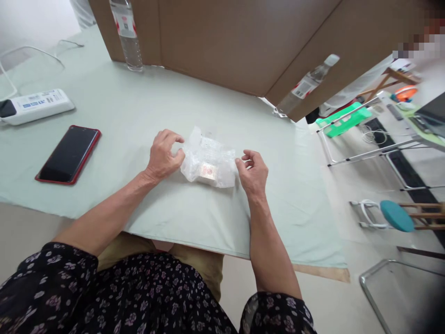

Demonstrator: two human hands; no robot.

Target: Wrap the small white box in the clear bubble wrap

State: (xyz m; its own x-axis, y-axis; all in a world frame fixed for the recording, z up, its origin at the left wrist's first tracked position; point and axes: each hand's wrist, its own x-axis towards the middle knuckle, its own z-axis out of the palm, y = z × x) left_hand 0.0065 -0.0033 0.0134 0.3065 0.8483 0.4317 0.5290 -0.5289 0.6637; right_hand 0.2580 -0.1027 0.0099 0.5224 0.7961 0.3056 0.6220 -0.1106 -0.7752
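A crumpled piece of clear bubble wrap lies spread on the pale green tablecloth. On its near part rests a small box with a light face and a reddish mark. My left hand is at the wrap's left edge, thumb and forefinger apart with a gap between them and nothing held. At the right edge is my right hand, its fingers curled but parted from the thumb, holding nothing. Whether either hand touches the wrap is hard to tell.
A phone with a red case and a white power strip lie on the left. Two water bottles stand against a large cardboard panel at the back. Right of the table are a teal stool and metal frames.
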